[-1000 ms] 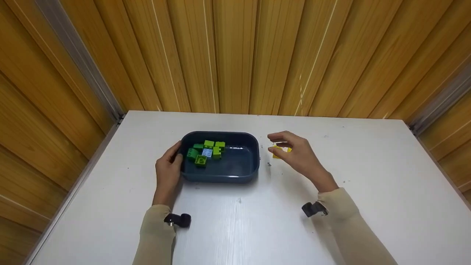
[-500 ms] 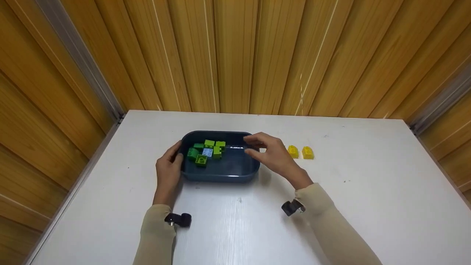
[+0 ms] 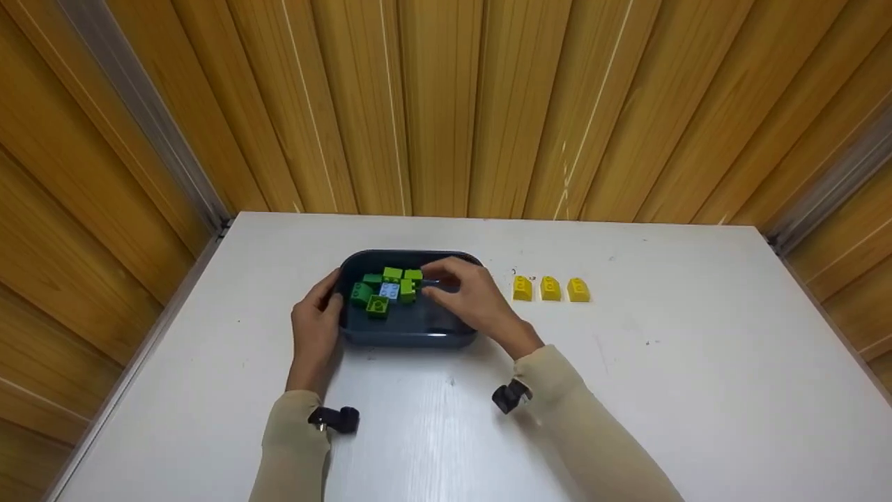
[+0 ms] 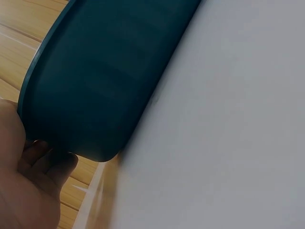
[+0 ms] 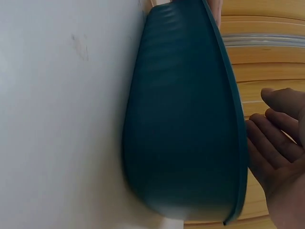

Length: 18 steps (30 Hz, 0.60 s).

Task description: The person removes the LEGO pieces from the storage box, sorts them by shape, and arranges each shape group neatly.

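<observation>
Clock is centring on the tray, 12 pointing at the wood-grain panelling (image 3: 446, 104). Left hand (image 3: 317, 328) is holding the dark teal tray (image 3: 411, 340) at 9 o'clock, its grip clamping that end. Right hand (image 3: 475, 296) is reaching in over the 3 o'clock end; its grip is standing apart, thumb and fingers spreading just beside a lime brick (image 3: 413, 276) at 12, contact hard to tell. Tray is sitting on the white desk (image 3: 418, 432). Inside, more toy bricks are clustering: another lime brick (image 3: 392, 274) at 11, a green brick (image 3: 360, 293) at 9, an upturned green brick (image 3: 378, 306) at 8, a light-blue brick (image 3: 389, 291) among them. Three yellow sloped bricks (image 3: 550, 288) are lining up outside at 3 o'clock.

Right hand is covering part of the tray. Both wrist views are showing mainly its outer wall, hiding the bricks, with the tray running off the top edge. Tan sleeves (image 3: 592, 425) are getting cut off at 6 o'clock. Stud tops are coming out too small for reading any marking; reddish specks by the yellow bricks are blurring too.
</observation>
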Available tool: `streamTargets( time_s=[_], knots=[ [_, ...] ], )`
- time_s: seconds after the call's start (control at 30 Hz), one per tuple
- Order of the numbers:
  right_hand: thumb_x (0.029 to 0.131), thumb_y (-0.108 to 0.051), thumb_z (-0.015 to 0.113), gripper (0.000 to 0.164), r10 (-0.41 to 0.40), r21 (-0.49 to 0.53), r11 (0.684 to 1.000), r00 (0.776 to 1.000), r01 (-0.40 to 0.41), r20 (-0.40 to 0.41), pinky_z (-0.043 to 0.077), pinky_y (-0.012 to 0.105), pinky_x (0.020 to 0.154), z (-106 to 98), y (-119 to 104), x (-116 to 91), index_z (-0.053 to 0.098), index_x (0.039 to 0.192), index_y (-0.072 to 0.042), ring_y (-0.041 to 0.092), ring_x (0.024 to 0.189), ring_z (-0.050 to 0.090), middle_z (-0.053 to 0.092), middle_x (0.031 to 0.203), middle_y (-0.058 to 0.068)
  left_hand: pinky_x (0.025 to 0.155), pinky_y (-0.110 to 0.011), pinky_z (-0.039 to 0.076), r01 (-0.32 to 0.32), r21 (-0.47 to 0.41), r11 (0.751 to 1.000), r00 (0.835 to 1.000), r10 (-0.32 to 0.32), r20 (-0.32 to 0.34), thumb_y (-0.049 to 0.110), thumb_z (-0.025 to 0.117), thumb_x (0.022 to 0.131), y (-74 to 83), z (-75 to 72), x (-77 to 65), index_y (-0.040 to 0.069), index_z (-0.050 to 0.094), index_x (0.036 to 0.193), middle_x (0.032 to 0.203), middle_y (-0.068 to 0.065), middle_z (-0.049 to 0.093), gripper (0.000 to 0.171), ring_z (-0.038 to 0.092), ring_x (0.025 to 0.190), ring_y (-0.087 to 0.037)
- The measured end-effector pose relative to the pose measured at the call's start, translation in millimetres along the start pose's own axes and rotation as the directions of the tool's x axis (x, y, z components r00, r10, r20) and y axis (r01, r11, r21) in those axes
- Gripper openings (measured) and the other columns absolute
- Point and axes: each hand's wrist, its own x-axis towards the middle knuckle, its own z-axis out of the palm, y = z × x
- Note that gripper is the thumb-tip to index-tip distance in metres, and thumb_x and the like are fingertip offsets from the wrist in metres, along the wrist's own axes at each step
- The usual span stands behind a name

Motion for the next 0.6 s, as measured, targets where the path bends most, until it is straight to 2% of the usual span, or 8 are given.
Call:
streamTargets(
  time_s=[0.2, 0.4, 0.6],
  knots=[
    [0.098, -0.008, 0.077, 0.031, -0.031, 0.02, 0.999, 0.999, 0.031, 0.011, 0.058, 0.033, 0.098, 17, 0, 6, 0.071, 0.128, -0.001, 0.022, 0.113, 0.07, 0.072, 0.124, 0.011, 0.122, -0.041, 0.038, 0.004, 0.024, 1.0, 1.0, -0.004, -0.01, 0.002, 0.051, 0.108, 0.9, 2.1, -1.5, 0.003, 0.059, 0.151, 0.153, -0.013, 0.058, 0.044, 0.049, 0.146, -0.027],
    [0.097, -0.003, 0.077, 0.031, -0.032, 0.05, 0.998, 0.999, 0.032, 0.008, 0.058, 0.038, 0.099, 29, 2, 11, 0.071, 0.126, 0.004, 0.029, 0.114, 0.07, 0.072, 0.123, 0.015, 0.122, -0.042, 0.038, -0.01, 0.034, 0.999, 1.0, 0.01, -0.004, 0.001, 0.051, 0.107, 1.2, 3.1, -0.3, 0.002, 0.059, 0.15, 0.153, -0.014, 0.058, 0.043, 0.049, 0.146, -0.029],
    [0.098, -0.005, 0.076, 0.032, -0.017, 0.073, 0.997, 0.999, 0.015, 0.027, 0.058, 0.043, 0.1, 41, 1, 21, 0.07, 0.128, 0.005, 0.034, 0.115, 0.069, 0.071, 0.125, 0.018, 0.123, -0.042, 0.036, 0.007, 0.008, 1.0, 1.0, -0.007, 0.001, 0.002, 0.051, 0.108, 2.2, 1.5, -1.0, 0.003, 0.059, 0.151, 0.154, -0.014, 0.057, 0.044, 0.047, 0.147, -0.028]
  ],
)
